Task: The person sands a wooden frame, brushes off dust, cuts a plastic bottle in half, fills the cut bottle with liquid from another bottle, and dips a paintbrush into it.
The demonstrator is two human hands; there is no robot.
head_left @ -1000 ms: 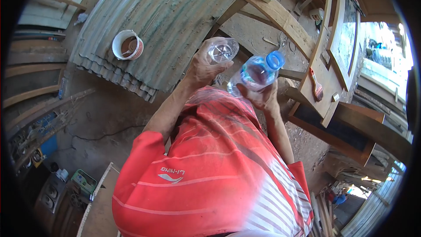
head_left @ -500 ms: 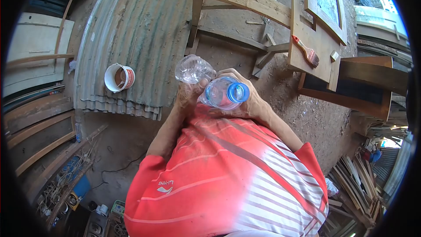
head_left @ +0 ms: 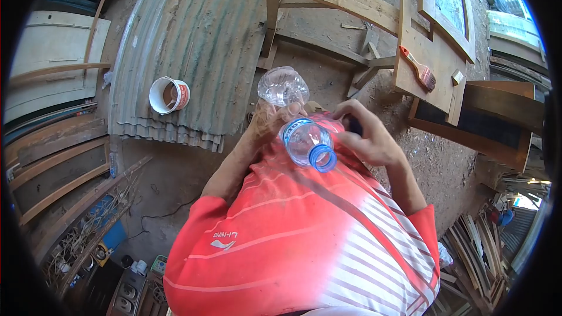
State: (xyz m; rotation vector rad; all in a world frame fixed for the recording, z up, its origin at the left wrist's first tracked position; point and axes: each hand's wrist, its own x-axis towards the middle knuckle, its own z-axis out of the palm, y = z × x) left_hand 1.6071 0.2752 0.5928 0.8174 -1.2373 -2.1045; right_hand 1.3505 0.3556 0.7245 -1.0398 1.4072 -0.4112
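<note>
My left hand (head_left: 274, 118) is wrapped around a clear plastic bottle (head_left: 310, 140) in front of my chest. The bottle has a blue label band and a blue ring at its uncapped mouth, which points toward me and to the lower right. Clear ribbed plastic, apparently the bottle's base, shows beyond my left fingers. Just right of the bottle and apart from it is my right hand (head_left: 374, 137). Its fingers are curled, with a gap between thumb and forefinger, and nothing shows in them.
A white bucket (head_left: 170, 95) stands on corrugated metal sheeting (head_left: 205, 41) at the left. A red-handled paintbrush (head_left: 418, 70) and a small block (head_left: 457, 76) lie on a wooden board (head_left: 433, 52) at the right. Timber pieces (head_left: 477, 251) are stacked at the lower right.
My right hand has let go of the bottle and drawn away to the right. The bottle's mouth has swung lower and rightward in my left hand. The whole view has shifted slightly.
</note>
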